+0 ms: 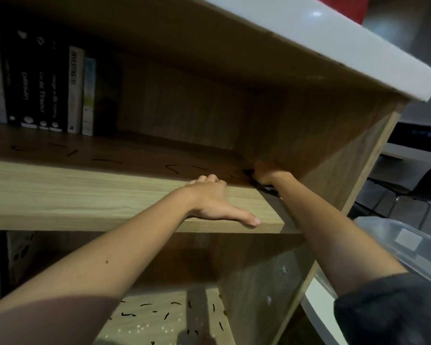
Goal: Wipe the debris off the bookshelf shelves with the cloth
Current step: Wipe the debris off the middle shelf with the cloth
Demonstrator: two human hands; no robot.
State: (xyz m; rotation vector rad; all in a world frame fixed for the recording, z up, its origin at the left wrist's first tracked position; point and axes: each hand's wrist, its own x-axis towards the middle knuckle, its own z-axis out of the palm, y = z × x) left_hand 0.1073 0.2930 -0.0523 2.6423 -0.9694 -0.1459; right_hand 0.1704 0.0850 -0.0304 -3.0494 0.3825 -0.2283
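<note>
A wooden bookshelf fills the view. Its upper shelf (135, 192) carries thin black strands of debris (105, 160) scattered along the board. My left hand (214, 200) grips the front edge of that shelf, fingers curled over the top and thumb stretched along the face. My right hand (264, 173) is in the shelf's far right corner, fingers closed round a dark cloth (266, 188), of which only a small part shows under the wrist. The lower shelf (159, 319) also holds several black bits of debris (169, 312).
A row of upright books (47, 88) stands at the left of the upper shelf. The bookshelf's white top (334, 41) overhangs above. A clear plastic bin (403, 247) sits to the right of the shelf, with a dark chair (413, 190) behind it.
</note>
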